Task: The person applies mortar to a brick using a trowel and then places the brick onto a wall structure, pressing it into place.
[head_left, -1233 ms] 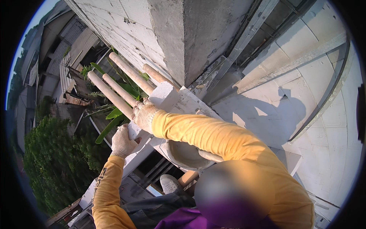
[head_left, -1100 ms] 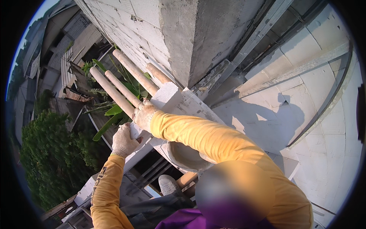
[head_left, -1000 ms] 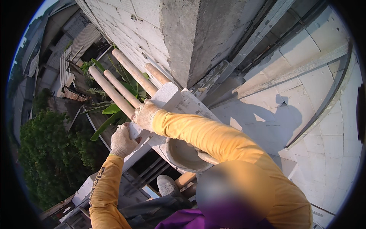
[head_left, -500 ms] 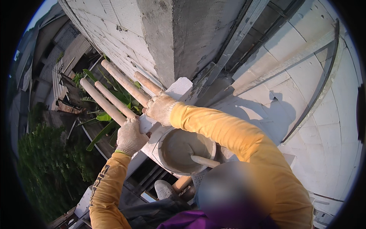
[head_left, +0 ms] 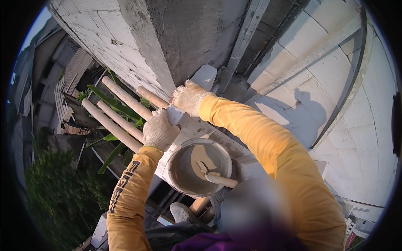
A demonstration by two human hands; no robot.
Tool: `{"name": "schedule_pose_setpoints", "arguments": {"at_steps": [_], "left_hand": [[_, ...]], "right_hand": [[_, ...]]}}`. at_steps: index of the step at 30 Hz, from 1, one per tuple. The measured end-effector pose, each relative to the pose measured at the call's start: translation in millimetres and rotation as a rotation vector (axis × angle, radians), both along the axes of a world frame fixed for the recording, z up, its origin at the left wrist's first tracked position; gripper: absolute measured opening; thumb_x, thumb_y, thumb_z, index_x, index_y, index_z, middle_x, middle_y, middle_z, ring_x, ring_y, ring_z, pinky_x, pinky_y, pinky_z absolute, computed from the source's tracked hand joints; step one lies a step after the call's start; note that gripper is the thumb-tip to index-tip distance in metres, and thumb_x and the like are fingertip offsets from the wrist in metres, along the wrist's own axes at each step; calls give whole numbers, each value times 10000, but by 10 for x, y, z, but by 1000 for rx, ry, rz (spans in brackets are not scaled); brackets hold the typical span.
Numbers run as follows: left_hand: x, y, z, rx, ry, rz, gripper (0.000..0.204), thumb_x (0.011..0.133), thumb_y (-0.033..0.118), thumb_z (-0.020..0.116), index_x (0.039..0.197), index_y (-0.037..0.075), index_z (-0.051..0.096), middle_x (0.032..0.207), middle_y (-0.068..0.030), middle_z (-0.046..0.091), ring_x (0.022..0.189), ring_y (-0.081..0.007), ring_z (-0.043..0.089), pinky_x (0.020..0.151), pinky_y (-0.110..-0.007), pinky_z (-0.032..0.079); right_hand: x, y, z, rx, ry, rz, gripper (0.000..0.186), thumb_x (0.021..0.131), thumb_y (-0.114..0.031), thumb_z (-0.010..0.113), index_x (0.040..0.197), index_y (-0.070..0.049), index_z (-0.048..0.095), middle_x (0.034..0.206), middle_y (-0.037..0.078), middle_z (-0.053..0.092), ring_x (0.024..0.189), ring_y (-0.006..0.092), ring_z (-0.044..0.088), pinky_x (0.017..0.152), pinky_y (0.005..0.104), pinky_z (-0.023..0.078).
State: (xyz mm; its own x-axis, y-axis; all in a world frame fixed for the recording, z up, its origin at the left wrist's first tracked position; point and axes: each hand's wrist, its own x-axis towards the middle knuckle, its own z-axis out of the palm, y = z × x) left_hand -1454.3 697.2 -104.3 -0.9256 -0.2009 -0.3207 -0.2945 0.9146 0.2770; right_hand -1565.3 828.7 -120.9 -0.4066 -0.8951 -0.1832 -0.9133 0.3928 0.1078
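Observation:
Both my hands wear off-white knitted gloves and grip a pale lightweight concrete block [head_left: 204, 77] at the foot of the grey column [head_left: 184, 39]. My left hand [head_left: 161, 129] is closed on the block's near end. My right hand [head_left: 189, 98] wraps over it farther along, and the far end sticks out beyond the glove. Most of the block is hidden under the gloves. Just below the hands stands a round bucket [head_left: 169, 171] with wet grey mortar [head_left: 184, 169] in it. A tool with a light wooden handle [head_left: 222, 180] leans in the mortar, its working end partly sunk.
Several wooden poles [head_left: 113, 123] jut out at the left over a drop with banana leaves and roofs. A pale block wall [head_left: 100, 31] rises behind them. A metal upright [head_left: 243, 42] stands right of the column. A shoe [head_left: 181, 212] shows below the bucket.
Both hands have shifted right and away from me with the block, closer to the column's foot. The view has turned slightly, and sunlight now falls on part of the mortar.

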Motion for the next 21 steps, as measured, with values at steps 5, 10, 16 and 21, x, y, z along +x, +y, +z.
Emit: {"name": "schedule_pose_setpoints", "arguments": {"at_steps": [5, 10, 16, 21], "left_hand": [[-101, 206, -269, 27, 33, 34, 544, 742, 271, 781, 1131, -59, 593, 1074, -262, 663, 995, -382, 692, 870, -459, 557], [-229, 292, -231, -47, 9, 27, 548, 762, 263, 750, 1169, -64, 585, 1075, -269, 669, 994, -383, 693, 878, -454, 555], [-445, 367, -131, 41, 4, -53, 550, 790, 278, 705, 1187, -81, 579, 1018, -282, 695, 946, -394, 707, 847, -456, 563], [-433, 338, -192, -55, 7, -51, 633, 796, 329, 714, 1239, -95, 559, 1011, -290, 692, 956, -398, 703, 849, -461, 564]], "right_hand": [[-104, 317, -516, -223, 273, 60, 445, 881, -211, 659, 1316, -152, 581, 1285, 77, 592, 1226, 284, 564, 1024, 457, 439], [-55, 467, -461, -232, 116, -199, 398, 921, -203, 593, 1308, -112, 575, 1411, 96, 523, 1289, 292, 521, 1072, 459, 403], [63, 296, -327, -199, 95, -54, 337, 925, -185, 578, 1246, -83, 591, 1232, 97, 614, 1179, 248, 590, 989, 427, 464], [-117, 255, -298, -73, 61, -61, 323, 932, -188, 572, 1244, -115, 609, 1200, 49, 630, 1170, 231, 593, 960, 421, 474]]}}
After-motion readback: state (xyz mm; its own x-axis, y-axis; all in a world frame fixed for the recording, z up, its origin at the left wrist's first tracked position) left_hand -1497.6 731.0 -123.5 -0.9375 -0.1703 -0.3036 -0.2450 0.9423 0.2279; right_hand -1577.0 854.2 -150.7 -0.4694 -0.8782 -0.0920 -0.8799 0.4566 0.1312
